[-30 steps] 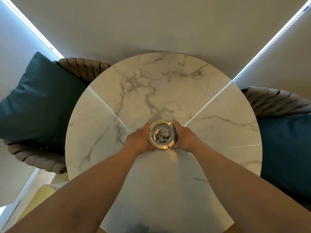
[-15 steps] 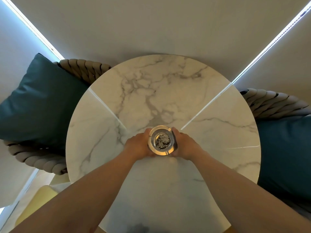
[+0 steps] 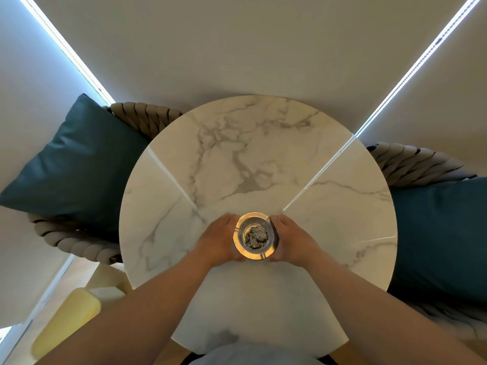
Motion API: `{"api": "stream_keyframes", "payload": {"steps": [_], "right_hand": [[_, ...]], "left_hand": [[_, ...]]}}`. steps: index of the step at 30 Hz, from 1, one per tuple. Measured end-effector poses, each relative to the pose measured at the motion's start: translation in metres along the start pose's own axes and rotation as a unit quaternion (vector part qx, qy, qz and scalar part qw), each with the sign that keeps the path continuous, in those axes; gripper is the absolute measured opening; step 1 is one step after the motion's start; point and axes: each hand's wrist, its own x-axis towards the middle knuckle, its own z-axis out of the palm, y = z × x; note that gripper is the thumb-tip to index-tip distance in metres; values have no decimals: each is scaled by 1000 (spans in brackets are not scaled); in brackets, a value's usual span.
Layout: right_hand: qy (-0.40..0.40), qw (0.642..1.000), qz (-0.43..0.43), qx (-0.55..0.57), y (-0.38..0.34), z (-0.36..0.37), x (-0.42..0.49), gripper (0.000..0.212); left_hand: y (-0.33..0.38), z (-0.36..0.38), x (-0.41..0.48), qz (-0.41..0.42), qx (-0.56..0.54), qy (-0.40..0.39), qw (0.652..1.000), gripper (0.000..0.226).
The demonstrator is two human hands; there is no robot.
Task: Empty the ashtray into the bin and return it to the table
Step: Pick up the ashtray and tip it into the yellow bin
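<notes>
A round glass ashtray (image 3: 255, 236) with a heap of grey ash in its middle is at the centre of the round white marble table (image 3: 329, 206). My left hand (image 3: 220, 239) clasps its left side and my right hand (image 3: 291, 239) clasps its right side, fingers curled around the rim. Whether the ashtray rests on the table or is just off it cannot be told. No bin is in view.
A woven rope chair with a teal cushion (image 3: 68, 169) stands to the left of the table, and another with a teal cushion (image 3: 442, 233) to the right. A pale yellow object (image 3: 66, 322) lies on the floor at the lower left. Blinds hang behind the table.
Both hands and the ashtray have come slightly nearer to me, and the view has pulled back so more of the table's near edge shows.
</notes>
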Motion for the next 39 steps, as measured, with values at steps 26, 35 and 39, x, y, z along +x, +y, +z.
{"api": "stream_keyframes", "payload": {"steps": [26,35,39], "right_hand": [[26,999,42,5,-47,74,-84,94],[29,998,58,6,-64,93,-96,103],[35,998,48,7,-67,96,-102,100]], "left_hand": [[-35,28,-90,42,-6,-48,998,96],[-49,30,-107,59,-7,-55,997,98],[-50,33,-115,54,-7,-52,997,101]]}}
